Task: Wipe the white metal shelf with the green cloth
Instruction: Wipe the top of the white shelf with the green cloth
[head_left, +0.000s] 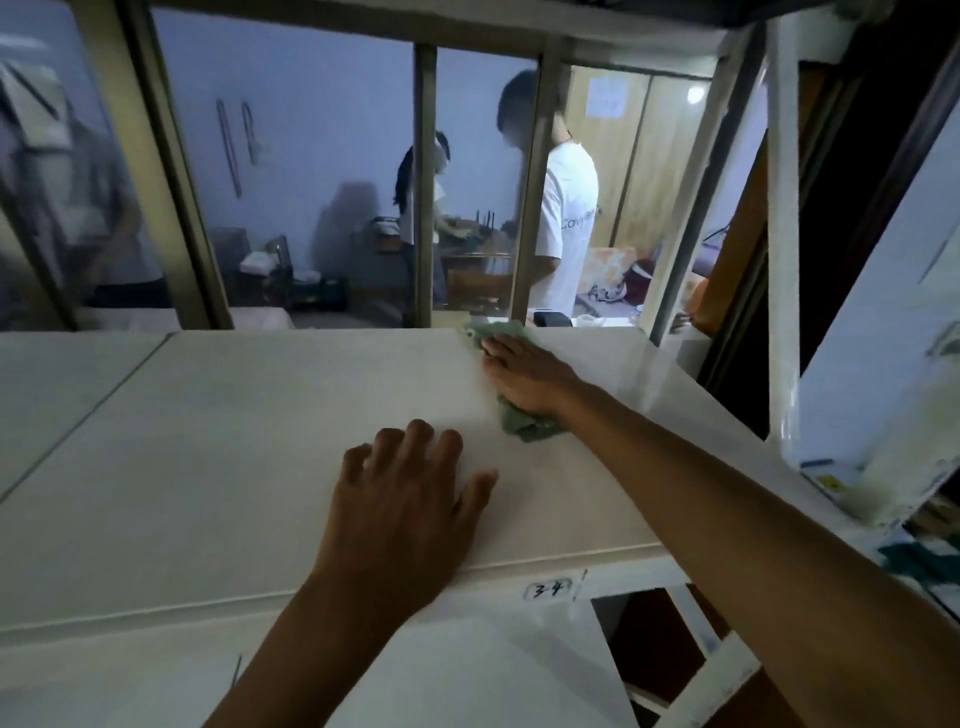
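Note:
The white metal shelf (218, 441) spreads flat across the view below me. My right hand (524, 374) presses the green cloth (524, 423) flat onto the shelf near its far right edge; the cloth shows beyond my fingertips and under my wrist. My left hand (410, 493) lies palm down on the shelf near the front edge, fingers spread, holding nothing.
A window frame (425, 182) with vertical bars stands right behind the shelf; two people are seen through the glass. A white upright post (782, 260) rises at the right. A label reading 3-4 (549, 590) is on the shelf's front rim, with a lower shelf beneath.

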